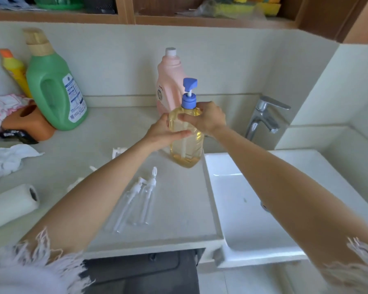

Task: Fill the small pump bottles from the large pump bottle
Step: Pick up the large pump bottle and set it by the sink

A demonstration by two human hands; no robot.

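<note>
Between both hands, left hand (164, 132) and right hand (206, 119) closed around it, the large pump bottle (186, 143) feels heavy, slick; my grip sits high, near its shoulder.

Pale walls (125, 60), wooden shelf (123, 18), grey counter (179, 209), seemingly daylit white sink (253, 240).

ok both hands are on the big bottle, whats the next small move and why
Probably unscrew the blue pump collar. The right hand grips the large pump bottle just under it while the left hand steadies the side. Both small pump bottles lie on the counter with pumps fitted, so nothing is open for filling.
</note>
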